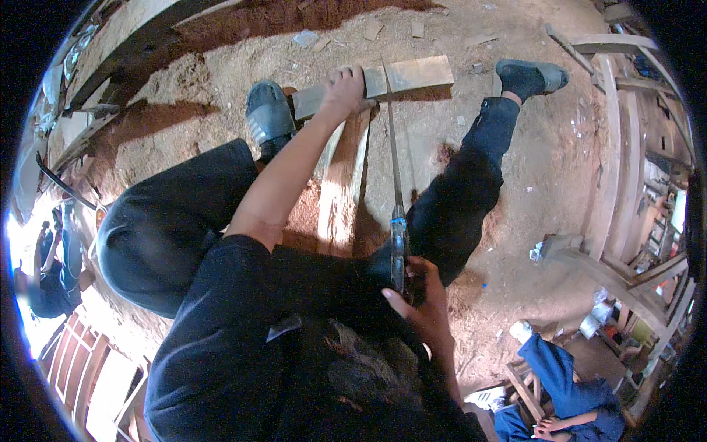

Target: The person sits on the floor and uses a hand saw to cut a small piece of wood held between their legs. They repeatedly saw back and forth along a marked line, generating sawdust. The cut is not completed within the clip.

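Note:
My left hand (pixel 344 90) is closed over a wooden board (pixel 420 74) and presses on it, fingers curled across its top. The board lies crosswise at the far side, propped on another piece of timber (pixel 340 188) that runs back toward me. My right hand (pixel 426 298) grips the handle of a handsaw (pixel 393 151), close to my body. Its long thin blade points away from me and its far end crosses the board just right of my left hand. Whether the teeth have cut into the wood cannot be made out.
My sandalled left foot (pixel 269 112) is beside the board's left end; my right foot (pixel 532 76) is stretched out at the right. Wood offcuts (pixel 374 29) lie on the dirt floor. Timber frames (pixel 610 140) stand along the right. One person (pixel 567 383) sits at lower right, another (pixel 55 269) is at far left.

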The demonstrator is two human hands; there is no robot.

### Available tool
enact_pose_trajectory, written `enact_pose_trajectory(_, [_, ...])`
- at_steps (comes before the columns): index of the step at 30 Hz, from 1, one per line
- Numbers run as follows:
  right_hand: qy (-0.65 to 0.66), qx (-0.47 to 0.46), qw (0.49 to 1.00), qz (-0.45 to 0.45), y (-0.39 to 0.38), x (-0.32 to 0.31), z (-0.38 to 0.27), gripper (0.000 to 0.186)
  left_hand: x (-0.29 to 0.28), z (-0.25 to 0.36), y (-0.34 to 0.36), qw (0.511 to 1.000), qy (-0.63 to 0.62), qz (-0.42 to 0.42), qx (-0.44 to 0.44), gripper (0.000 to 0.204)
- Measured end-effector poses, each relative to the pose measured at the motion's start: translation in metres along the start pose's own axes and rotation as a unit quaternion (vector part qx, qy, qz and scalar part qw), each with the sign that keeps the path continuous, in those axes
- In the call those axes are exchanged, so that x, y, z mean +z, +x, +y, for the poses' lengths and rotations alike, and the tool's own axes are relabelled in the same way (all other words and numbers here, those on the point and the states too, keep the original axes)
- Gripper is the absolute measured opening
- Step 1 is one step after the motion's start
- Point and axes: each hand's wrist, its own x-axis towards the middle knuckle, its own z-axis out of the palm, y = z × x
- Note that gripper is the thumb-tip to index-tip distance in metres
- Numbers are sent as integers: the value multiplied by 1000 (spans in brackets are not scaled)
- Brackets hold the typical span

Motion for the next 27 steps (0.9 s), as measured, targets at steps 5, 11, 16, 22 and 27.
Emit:
enact_pose_trajectory(5, [71, -30, 997, 18, 3, 22, 17, 59, -13, 15, 11, 999, -27, -31, 35, 97])
enact_pose_trajectory(11, [1, 24, 997, 70, -1, 12, -6, 35, -20, 13, 2, 999, -39, 2, 36, 95])
enact_pose_trajectory(16, [-86, 120, 985, 95, -5, 5, -36, 35, -17, 14, -1, 999, -24, 11, 27, 88])
enact_pose_trajectory(22, [-13, -26, 996, 78, 2, 13, -51, 58, -12, 13, 0, 999, -31, 12, 38, 84])
enact_pose_trajectory(27, [12, 37, 997, 74, -1, 15, -55, 55, -2, 12, 7, 997, -72, 8, 25, 83])
